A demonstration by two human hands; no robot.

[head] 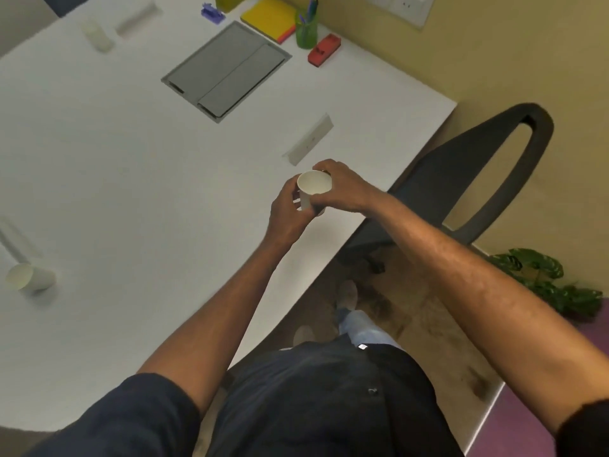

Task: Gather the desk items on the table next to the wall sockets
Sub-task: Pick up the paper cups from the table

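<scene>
I see both hands wrapped around one white paper cup (pixel 313 189) above the table's (pixel 131 159) near edge: the left hand (pixel 290 209) grips its lower side, the right hand (pixel 342 189) curls over its rim and far side. By the wall sockets (pixel 403 4) sit a yellow notepad (pixel 268 16), a green pen holder (pixel 306 31) and a red stapler (pixel 324 49)
</scene>
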